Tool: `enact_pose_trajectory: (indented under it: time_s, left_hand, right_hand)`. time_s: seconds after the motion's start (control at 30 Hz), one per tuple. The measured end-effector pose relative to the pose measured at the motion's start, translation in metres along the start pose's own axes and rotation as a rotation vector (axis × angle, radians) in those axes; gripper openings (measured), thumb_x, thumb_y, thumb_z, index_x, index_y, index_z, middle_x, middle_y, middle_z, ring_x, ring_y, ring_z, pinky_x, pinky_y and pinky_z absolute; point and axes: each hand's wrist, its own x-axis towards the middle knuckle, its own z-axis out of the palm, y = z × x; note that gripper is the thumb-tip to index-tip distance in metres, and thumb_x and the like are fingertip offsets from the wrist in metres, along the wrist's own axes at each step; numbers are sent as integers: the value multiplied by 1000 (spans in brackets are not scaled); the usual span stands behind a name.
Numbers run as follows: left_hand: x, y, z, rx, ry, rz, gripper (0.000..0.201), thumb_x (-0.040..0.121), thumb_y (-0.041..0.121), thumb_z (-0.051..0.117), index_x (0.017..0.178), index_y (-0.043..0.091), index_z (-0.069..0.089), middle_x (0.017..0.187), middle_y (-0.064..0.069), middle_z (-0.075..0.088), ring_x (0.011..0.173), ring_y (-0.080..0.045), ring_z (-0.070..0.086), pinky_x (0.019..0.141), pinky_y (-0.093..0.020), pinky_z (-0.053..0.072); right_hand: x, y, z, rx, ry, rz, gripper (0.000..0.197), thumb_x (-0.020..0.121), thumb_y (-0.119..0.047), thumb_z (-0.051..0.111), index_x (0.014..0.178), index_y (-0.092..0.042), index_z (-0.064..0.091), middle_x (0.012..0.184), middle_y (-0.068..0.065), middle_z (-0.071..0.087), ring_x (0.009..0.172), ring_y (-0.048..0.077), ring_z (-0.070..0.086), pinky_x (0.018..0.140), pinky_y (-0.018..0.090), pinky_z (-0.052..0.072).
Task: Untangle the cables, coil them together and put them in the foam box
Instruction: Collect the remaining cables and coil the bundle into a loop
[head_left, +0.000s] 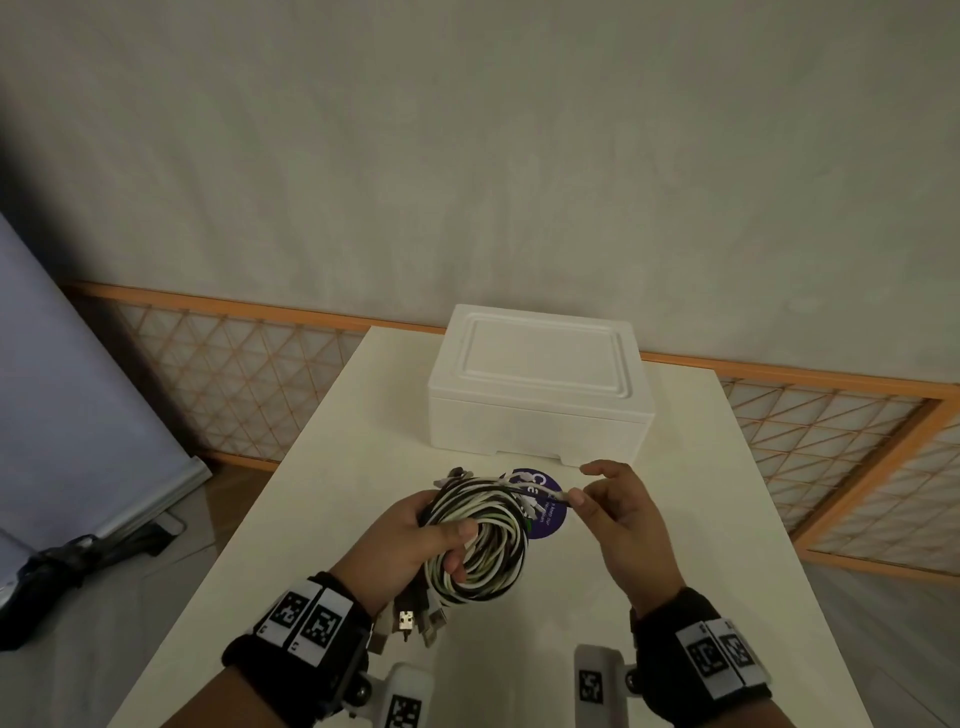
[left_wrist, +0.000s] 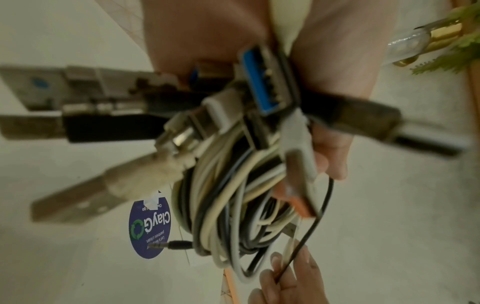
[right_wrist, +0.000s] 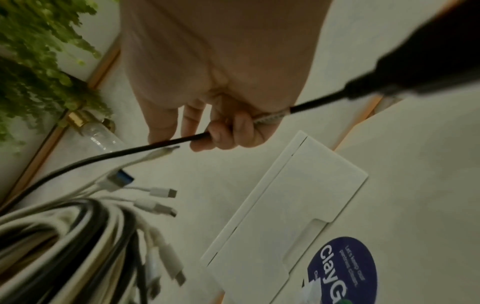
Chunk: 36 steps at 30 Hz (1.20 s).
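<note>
A coil of black and white cables (head_left: 480, 540) hangs above the white table, gripped by my left hand (head_left: 421, 540), whose fingers curl through the loop. USB plugs (head_left: 415, 621) stick out below that hand, and the left wrist view shows them close up around the coil (left_wrist: 228, 205). My right hand (head_left: 613, 512) pinches a thin black cable end (right_wrist: 145, 147) and a white one that lead back to the coil (right_wrist: 64, 236). The white foam box (head_left: 540, 384) stands behind the hands with its lid on.
A round dark blue sticker (head_left: 540, 501) lies on the table (head_left: 675, 545) under the coil. An orange lattice fence (head_left: 218, 374) runs behind and to the right of the table. A green plant (right_wrist: 39, 51) and a glass bottle show in the wrist views.
</note>
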Motion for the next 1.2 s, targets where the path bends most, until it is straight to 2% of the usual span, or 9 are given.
enact_pose_trajectory:
  time_s: [0.13,0.37,0.5,0.6,0.77,0.87,1.03,1.13,1.2]
  left_hand:
    - [-1,0,3,47,-45,-7,44,76,26,71,103,-6,59,55,-5,55,57,-20,57,66,-29,52]
    - [-2,5,8,19,-72,-11,47,71,35,74,101,1,61,56,-5,56,58,-20,60,65,-27,52]
    - [1,5,11,-134,47,-40,24,76,22,73,83,3,59,58,-8,55,58,-22,60,60,-27,51]
    - [3,5,14,-263,145,-44,22,70,19,71,70,3,57,65,-13,61,60,-23,62,57,-27,52]
    - [10,2,25,-421,256,-2,33,75,0,69,107,-5,63,93,-22,72,82,-31,71,63,-32,56]
    - [13,1,29,-444,341,47,27,84,-7,60,111,-3,62,97,-20,72,83,-28,72,62,-29,56]
    - [16,-1,25,-403,359,74,31,85,-8,59,115,-3,59,103,-25,70,89,-35,71,64,-33,56]
    - [15,-1,21,-390,301,108,35,82,-15,56,114,-1,59,106,-26,68,92,-33,70,68,-33,57]
    - [13,-1,20,-367,231,145,43,78,-12,63,118,2,59,109,-23,68,99,-34,68,74,-34,56]
  right_hand:
    - [4,-2,-8,87,53,3,25,85,0,65,85,-24,67,77,2,59,71,13,54,67,19,47]
    - [8,18,15,-340,92,42,20,89,-16,65,73,-28,64,81,-3,65,73,4,57,66,9,40]
    - [-13,31,40,-506,-59,-106,30,93,-35,44,93,-17,68,87,-10,65,83,-2,58,75,17,45]
    - [-25,30,56,-785,-270,-87,32,97,-18,40,126,-24,53,113,-7,62,98,9,59,85,22,47]
    - [-36,3,63,-1075,-535,43,41,94,-16,47,134,-15,38,118,6,55,103,25,58,84,33,47]
    - [-38,-20,60,-1248,-602,-6,37,92,-6,39,129,-9,47,117,10,55,103,28,57,84,34,46]
    - [-32,-41,55,-1142,-558,-208,38,89,2,41,120,-11,58,118,7,55,110,24,53,96,32,44]
    - [-26,-45,53,-980,-519,-329,39,81,5,48,107,-17,65,101,2,65,93,19,62,81,31,53]
    - [-25,-48,52,-815,-422,-258,31,87,-2,52,107,-24,62,95,-6,68,85,7,64,75,22,53]
